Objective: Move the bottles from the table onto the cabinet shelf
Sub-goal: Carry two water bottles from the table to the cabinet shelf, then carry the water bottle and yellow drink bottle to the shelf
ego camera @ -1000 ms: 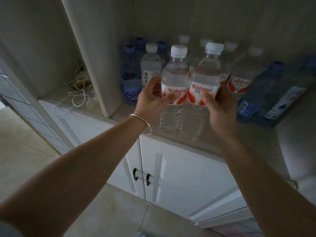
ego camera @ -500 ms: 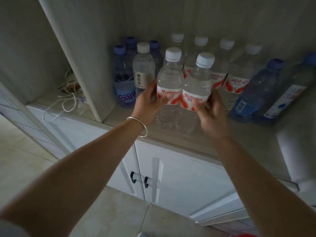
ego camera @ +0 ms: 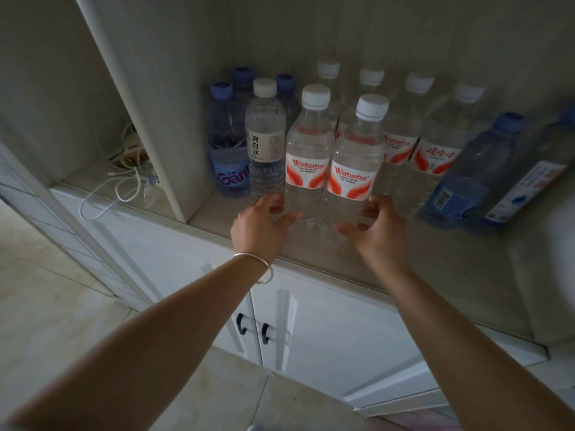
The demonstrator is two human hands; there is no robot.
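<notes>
Two clear Wahaha bottles with white caps and red-and-white labels stand upright side by side on the cabinet shelf (ego camera: 435, 265), the left bottle (ego camera: 308, 157) and the right bottle (ego camera: 354, 169). My left hand (ego camera: 259, 225) and my right hand (ego camera: 381, 228) sit low at their bases, fingers spread and relaxed. The fingertips lie at the bottles' lower sides with no grip around them. Behind stand several more Wahaha bottles (ego camera: 398, 132). A bracelet is on my left wrist.
Left of the pair stand a white-capped bottle with a pale label (ego camera: 264, 141) and blue-capped bottles (ego camera: 227, 150). Two large blue bottles (ego camera: 466, 178) lean at the right. A vertical divider (ego camera: 146, 119) separates a compartment with cables (ego camera: 124, 181). White cabinet doors (ego camera: 326, 337) are below.
Both hands lowered the two Wahaha bottles onto the shelf, slid down from the labels to the bases, and loosened their grip.
</notes>
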